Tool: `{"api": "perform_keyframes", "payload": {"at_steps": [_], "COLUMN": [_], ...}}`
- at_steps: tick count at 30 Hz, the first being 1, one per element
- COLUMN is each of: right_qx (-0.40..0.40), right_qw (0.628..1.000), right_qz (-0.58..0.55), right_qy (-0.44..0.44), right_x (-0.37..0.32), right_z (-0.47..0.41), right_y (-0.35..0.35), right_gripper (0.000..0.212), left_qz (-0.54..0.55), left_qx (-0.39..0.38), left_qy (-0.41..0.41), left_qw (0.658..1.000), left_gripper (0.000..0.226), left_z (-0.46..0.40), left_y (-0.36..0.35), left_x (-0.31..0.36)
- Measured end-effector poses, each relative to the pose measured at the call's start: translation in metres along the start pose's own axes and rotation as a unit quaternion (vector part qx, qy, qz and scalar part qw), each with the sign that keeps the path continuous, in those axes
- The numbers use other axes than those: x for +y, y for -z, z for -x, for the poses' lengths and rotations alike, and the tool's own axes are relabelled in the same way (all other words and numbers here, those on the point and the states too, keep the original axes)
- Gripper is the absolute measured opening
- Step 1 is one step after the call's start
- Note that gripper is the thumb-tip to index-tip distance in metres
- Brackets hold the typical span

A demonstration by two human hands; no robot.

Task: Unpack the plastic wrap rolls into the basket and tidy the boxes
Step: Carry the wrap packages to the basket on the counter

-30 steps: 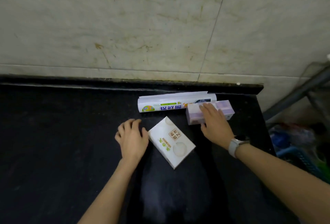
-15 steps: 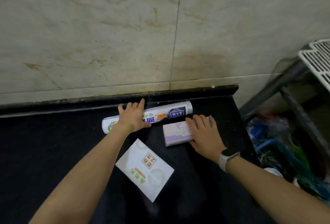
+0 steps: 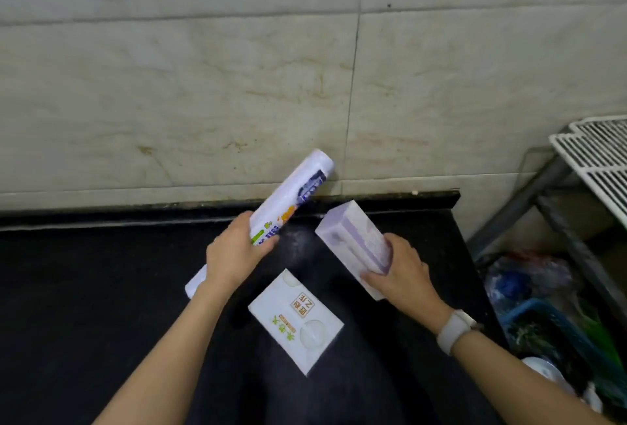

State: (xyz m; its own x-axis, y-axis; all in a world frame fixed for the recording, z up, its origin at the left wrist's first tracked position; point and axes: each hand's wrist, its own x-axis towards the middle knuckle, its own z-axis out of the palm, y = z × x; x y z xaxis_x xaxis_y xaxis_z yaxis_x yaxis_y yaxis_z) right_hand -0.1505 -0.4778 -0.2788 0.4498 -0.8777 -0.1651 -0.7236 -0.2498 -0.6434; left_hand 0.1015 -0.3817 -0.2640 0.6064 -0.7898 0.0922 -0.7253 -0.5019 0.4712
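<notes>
My left hand (image 3: 234,255) grips the middle of a long white plastic wrap roll (image 3: 298,189) with printed labels, raised off the black counter (image 3: 84,289) and tilted with its far end up toward the wall. My right hand (image 3: 398,275) holds the near end of a white and purple box (image 3: 349,234), lifted and angled up to the left. Flat on the counter between my forearms lies a white box (image 3: 295,319) with green and orange print. A blue basket (image 3: 543,326) sits low at the right, beyond the counter's end.
A tiled wall (image 3: 237,85) runs behind the counter. At the right stands a metal rack with a white wire shelf (image 3: 597,153). Plastic bags and greenery (image 3: 522,278) fill the floor area beside the counter's right edge, around the basket.
Both hands have closed on their objects and lifted them: the roll now tilts up off the counter in my left hand, and the purple box is raised in my right. The white box stays flat.
</notes>
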Motion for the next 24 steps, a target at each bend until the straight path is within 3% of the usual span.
{"api": "perform_keyframes", "payload": {"at_steps": [3,7,15,24], "right_qx": [0.006,-0.06,-0.305,-0.435], "right_qw": [0.988,0.969,0.916,0.865], "right_qz": [-0.153,-0.216,-0.176,-0.073], "right_qy": [0.022,0.101,0.191,0.238], "right_x": [-0.036,-0.073,-0.095,-0.129], "right_z": [0.017,0.055,0.165,0.29], "right_y": [0.0,-0.018,-0.098,-0.187], "right_gripper": [0.068,0.06,0.055,0.062], "left_qz": [0.167,0.361,0.38,0.35], "left_qx": [0.05,0.086,0.192,0.299], "left_qy": [0.114,0.237,0.437,0.556], "left_qw": [0.978,0.898,0.792,0.692], "left_gripper": [0.035,0.025,0.03,0.024], "left_z": [0.038,0.116,0.328,0.512], "left_y": [0.04,0.072,0.081,0.096], "left_x": [-0.003,-0.019,-0.052,-0.097]}}
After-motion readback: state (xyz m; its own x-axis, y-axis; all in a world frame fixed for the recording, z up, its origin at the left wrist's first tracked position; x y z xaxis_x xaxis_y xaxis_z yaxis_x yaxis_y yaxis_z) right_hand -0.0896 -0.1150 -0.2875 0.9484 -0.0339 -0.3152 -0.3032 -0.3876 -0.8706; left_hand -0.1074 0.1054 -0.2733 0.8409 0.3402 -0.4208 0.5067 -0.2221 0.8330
